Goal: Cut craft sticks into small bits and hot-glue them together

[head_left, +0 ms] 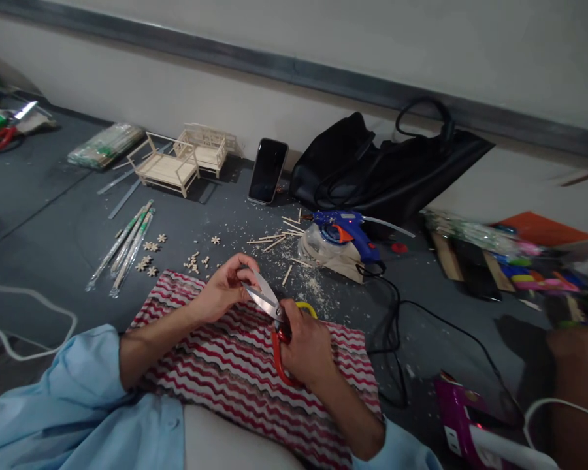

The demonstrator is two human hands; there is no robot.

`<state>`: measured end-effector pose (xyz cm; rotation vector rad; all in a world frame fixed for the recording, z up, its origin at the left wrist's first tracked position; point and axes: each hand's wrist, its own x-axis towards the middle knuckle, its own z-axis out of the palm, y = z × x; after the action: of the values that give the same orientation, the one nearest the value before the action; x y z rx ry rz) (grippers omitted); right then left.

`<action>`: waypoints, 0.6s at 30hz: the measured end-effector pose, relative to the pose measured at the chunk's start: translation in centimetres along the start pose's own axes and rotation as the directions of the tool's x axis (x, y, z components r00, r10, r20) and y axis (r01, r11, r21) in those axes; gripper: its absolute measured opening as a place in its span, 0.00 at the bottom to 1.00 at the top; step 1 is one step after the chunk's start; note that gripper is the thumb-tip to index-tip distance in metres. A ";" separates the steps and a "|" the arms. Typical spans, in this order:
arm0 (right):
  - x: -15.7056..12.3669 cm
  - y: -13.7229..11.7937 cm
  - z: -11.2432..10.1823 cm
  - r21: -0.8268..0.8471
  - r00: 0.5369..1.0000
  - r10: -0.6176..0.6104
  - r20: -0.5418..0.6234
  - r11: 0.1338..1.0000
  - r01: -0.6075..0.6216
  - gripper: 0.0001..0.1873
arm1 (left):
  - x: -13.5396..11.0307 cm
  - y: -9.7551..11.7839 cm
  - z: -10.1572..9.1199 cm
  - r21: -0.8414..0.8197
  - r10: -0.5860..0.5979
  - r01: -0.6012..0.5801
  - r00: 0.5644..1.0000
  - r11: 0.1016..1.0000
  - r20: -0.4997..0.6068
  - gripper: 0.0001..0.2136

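Note:
My right hand point(308, 346) grips the red and yellow handles of a pair of scissors point(268, 301), whose blades stand apart and point up and left. My left hand point(228, 284) is pinched at the blade tips, holding something too small to make out. Both hands hover over a red-and-white wavy striped cloth point(225, 372) on my lap. Light blue sleeves cover both forearms.
On the grey floor lie loose wooden sticks point(277, 240), sawdust, small wooden flowers point(149, 254) and wrapped stick bundles point(127, 245). A blue glue gun point(345, 232), a phone point(268, 171), a black bag point(387, 166) and miniature wooden furniture point(169, 166) stand beyond. Cables run at right.

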<state>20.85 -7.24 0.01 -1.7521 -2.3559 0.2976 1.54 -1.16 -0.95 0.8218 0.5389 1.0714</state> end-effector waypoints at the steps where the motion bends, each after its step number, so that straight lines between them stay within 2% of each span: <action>1: 0.0 0.0 0.0 -0.002 1.000 -0.002 0.000 1.000 0.002 0.13 | 0.0 0.0 0.0 0.004 0.001 -0.001 1.000 1.000 -0.002 0.21; 10: 0.0 0.5 1.0 -0.006 1.000 0.004 0.024 1.000 -0.004 0.13 | -0.1 0.3 0.2 -0.013 -0.014 0.014 1.000 1.000 0.002 0.17; 18: 0.1 0.2 0.5 0.043 1.000 0.001 0.005 0.999 -0.001 0.13 | 0.1 0.4 0.0 -0.007 -0.026 0.026 1.000 1.000 0.000 0.20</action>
<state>20.91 -7.11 -0.52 -1.7353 -2.3342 0.3507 1.29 -0.99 -0.64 0.8064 0.5442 1.0489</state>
